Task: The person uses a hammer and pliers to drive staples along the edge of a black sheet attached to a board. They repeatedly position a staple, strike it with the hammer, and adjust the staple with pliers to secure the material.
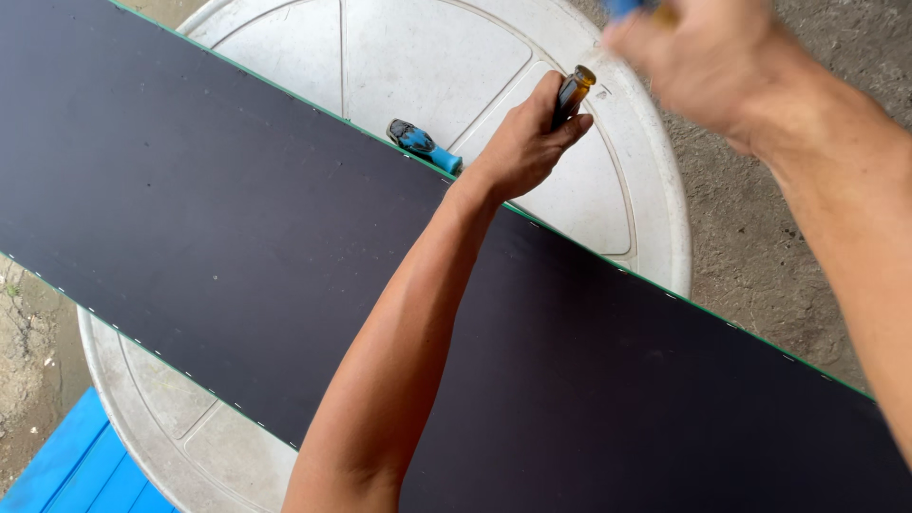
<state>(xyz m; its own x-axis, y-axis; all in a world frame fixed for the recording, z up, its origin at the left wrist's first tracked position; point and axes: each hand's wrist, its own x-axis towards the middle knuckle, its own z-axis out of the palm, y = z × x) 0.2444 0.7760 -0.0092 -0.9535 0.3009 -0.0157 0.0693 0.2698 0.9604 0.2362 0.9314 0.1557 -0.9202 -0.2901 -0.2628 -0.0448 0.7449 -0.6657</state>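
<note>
You had a long black panel (218, 218) lying slantwise across a round white plastic counter (655, 218), and everything else sat relative to that panel. Just beyond its far, green-trimmed edge, your left hand (522, 142) closed around an amber-handled tool (572, 93), the fingers (570, 128) wrapped about its shaft, the forearm crossing over the panel. Beside that hand, also past the far edge, a blue-and-black tool (423, 144) lay on the counter. Further beyond the panel, your right hand (693, 57) was raised and blurred, gripping something blue (622, 8) that I could not identify. Below the panel's near edge, a blue slatted surface (81, 465) showed.
</note>
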